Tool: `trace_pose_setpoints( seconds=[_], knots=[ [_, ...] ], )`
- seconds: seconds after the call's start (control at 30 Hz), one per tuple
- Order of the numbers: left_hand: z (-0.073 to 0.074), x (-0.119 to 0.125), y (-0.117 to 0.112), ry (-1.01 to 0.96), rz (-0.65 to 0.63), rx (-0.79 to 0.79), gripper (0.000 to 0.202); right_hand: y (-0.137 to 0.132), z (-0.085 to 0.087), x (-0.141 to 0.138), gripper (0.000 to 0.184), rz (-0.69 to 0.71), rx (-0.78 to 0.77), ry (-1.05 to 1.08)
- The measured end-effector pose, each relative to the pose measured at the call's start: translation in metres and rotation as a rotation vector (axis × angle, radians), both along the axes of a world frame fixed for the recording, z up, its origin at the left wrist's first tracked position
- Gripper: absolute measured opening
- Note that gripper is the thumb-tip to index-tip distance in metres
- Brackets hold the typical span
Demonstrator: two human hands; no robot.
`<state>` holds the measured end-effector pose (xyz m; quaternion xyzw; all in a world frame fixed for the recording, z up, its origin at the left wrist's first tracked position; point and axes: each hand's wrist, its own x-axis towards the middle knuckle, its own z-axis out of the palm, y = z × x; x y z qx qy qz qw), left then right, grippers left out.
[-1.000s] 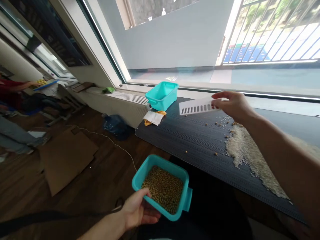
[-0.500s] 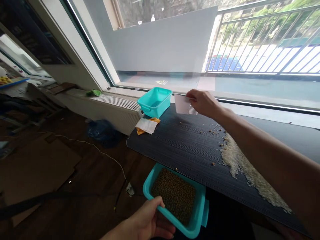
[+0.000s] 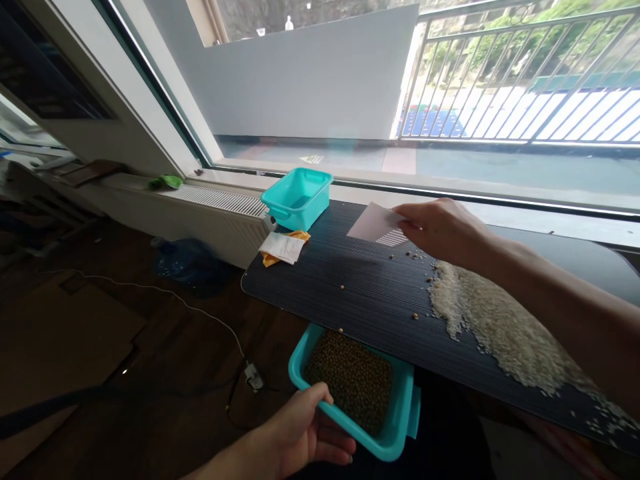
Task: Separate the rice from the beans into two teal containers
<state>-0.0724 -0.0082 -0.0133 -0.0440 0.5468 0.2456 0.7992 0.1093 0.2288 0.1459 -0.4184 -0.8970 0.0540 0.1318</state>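
While the left hand (image 3: 300,433) grips the near rim of the bean tub (image 3: 357,390), that rim is best kept tucked just under the table (image 3: 310,303) edge so stray beans (image 3: 342,287) drop in. The slotted scraper (image 3: 375,223), pinched in the right hand (image 3: 440,230) beside the rice (image 3: 495,327), now lies lower and flatter than half a second ago.

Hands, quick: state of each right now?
Left hand: closed on the teal tub, near edge.
Right hand: closed, pinching the white slotted card.
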Motion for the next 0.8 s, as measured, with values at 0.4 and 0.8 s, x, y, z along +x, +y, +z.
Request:
trace_pose_setpoints(
  seconds=[0.4,0.8],
  knots=[
    [0.013,0.004,0.004,-0.030,0.004,-0.011,0.025,-0.029,0.011,-0.002,0.019,-0.065,-0.075,-0.024],
    [0.015,0.010,-0.004,-0.036,0.001,-0.032,0.027,-0.089,0.015,0.028,0.020,0.023,-0.125,-0.051]
  ],
)
